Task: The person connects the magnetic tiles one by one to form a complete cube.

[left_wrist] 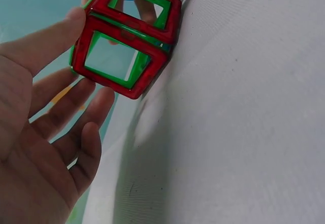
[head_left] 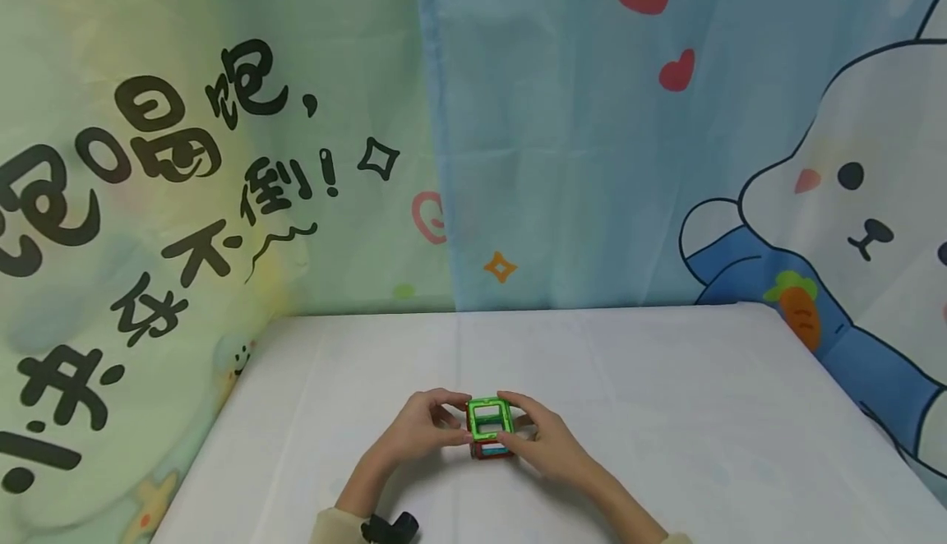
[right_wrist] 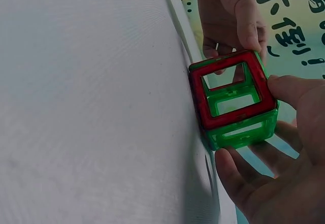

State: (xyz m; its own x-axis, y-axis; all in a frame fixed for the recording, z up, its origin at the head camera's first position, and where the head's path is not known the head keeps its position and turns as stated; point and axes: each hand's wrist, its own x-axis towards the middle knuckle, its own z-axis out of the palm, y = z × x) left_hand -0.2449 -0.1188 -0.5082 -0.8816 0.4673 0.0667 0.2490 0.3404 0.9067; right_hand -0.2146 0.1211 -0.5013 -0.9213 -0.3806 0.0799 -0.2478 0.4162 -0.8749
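Observation:
A small boxy block of magnetic tiles [head_left: 486, 437] is held between both hands over the white table. Its hollow frames are green on top, with red and a little blue lower down in the head view. My left hand [head_left: 413, 429] grips its left side, thumb on the near edge and fingers on the far edge. Opposite it, my right hand [head_left: 551, 441] pinches the right side between thumb and fingers. Two red frames [left_wrist: 152, 66] meet along a green seam in the left wrist view. A red square frame [right_wrist: 236, 116] and a green side panel [right_wrist: 216, 138] show in the right wrist view.
The white-covered table [head_left: 629, 380] spreads around the hands, its far edge meeting a printed curtain [head_left: 547, 199] with lettering, hearts and a cartoon animal. A black band [head_left: 388, 529] sits at the left wrist.

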